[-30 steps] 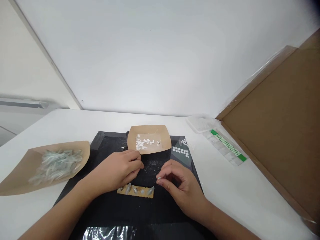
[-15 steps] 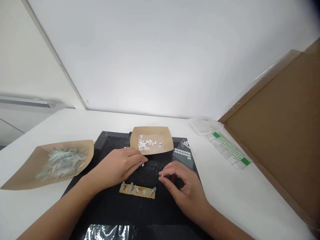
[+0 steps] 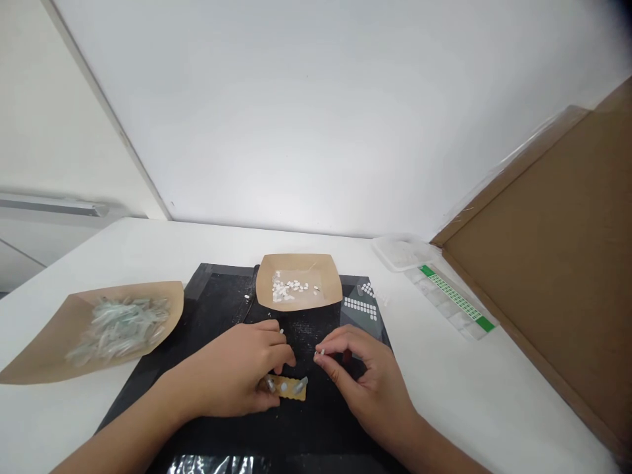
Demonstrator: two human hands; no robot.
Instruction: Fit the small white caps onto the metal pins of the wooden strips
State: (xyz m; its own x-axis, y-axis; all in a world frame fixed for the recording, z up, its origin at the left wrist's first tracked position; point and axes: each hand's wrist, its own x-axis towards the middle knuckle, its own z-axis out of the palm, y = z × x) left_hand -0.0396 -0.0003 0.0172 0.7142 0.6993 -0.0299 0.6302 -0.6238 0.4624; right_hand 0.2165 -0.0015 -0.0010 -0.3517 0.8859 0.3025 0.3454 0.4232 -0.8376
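White table | black mat at centre | paper tray of clear plastic pieces at left, partly on the mat | sheet of white dots at the mat's right edge | green-striped strip and clear lidded box beyond | cardboard panel leaning at right | white wall behind

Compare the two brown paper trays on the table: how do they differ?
The left paper tray is larger, sits on the white table and holds clear tube-like pieces. The middle paper tray is smaller, rests on the black mat and holds few small white pieces. Both are brown, open-topped.
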